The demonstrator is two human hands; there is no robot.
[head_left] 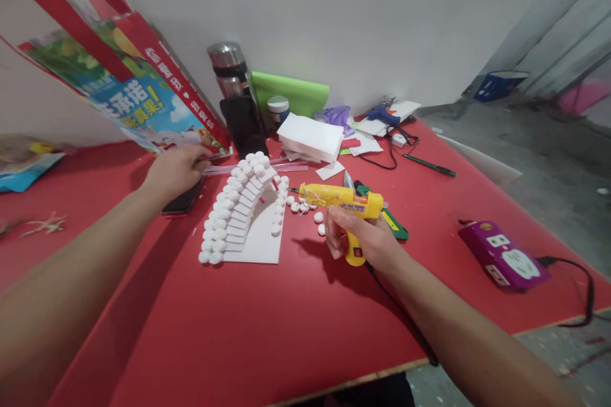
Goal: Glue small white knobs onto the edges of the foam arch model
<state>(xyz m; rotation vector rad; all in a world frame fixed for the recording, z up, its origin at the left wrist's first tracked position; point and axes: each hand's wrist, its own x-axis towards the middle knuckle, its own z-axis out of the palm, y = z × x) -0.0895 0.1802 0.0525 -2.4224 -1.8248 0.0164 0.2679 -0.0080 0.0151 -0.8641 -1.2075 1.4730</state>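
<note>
My right hand (356, 232) grips a yellow hot glue gun (334, 196), its nozzle pointing left at a white model staircase (243, 213). White round pieces cover the curved side of the model, which stands on a white base board (265, 238). My left hand (176, 168) is beyond and left of the model, fingers curled together; what they hold, if anything, is hidden. Just past its fingertips lies a small white piece (223, 154), and below the wrist a dark phone (184, 200). Loose white round pieces (319, 217) lie under the glue gun.
Behind the model stand a steel flask (228, 63), a black phone (242, 124) and a white paper stack (311, 137). A printed bag (157, 95) leans at left. A green-handled cutter (395, 226) lies beside the glue gun, and a purple power strip (503, 254) farther right. The gun's cord crosses the table edge.
</note>
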